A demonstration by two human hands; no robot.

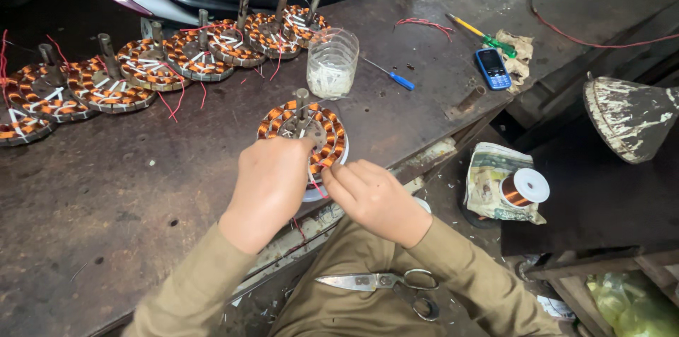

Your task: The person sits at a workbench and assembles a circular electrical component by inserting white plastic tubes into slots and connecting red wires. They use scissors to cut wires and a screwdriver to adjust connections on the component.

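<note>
A round motor stator wound with copper coils, with a short shaft standing up from its middle, lies near the front edge of the dark workbench. My left hand rests on the stator's near left side, fingers curled over the rim. My right hand is at the near right rim, its fingertips pinching a thin red wire that comes off the winding. Both sleeves are olive. What the left fingers hold underneath is hidden.
Several similar wound stators line the bench's back edge with red leads. A clear plastic jar, blue screwdriver, green-yellow screwdriver and blue phone lie behind. Scissors rest on my lap; a copper wire spool sits right.
</note>
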